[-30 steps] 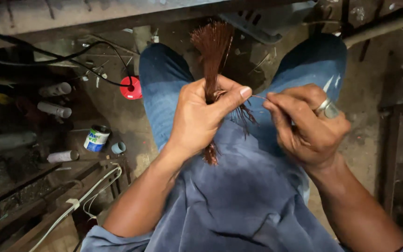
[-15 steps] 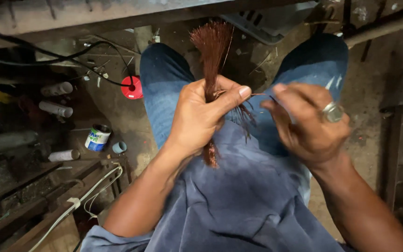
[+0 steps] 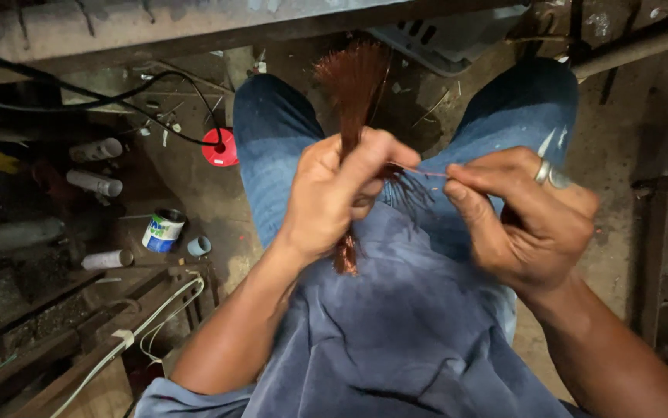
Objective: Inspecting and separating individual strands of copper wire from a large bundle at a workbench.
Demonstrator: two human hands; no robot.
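Left hand, centre of frame: fingers curled tight into a fist around a bundle of copper wire, thumb laid across the top toward the right. The bundle stands roughly upright through the fist; its long fanned end rises toward the top centre of the frame, and a short stub pokes out below the palm, just above the blue shirt. Right hand, right of centre: thumb and forefinger pressed together, pinching a single thin strand; the other fingers are folded in toward the palm, and one of them carries a ring. The strand runs nearly level from the pinch leftward to the bundle at the left thumb. A few loose strands splay out between the two hands, over the jeans. Both hands sit above the lap, near each other but not touching. On the floor at left: a red round disc with a black cable running to it, a small tin can, and white tubes.
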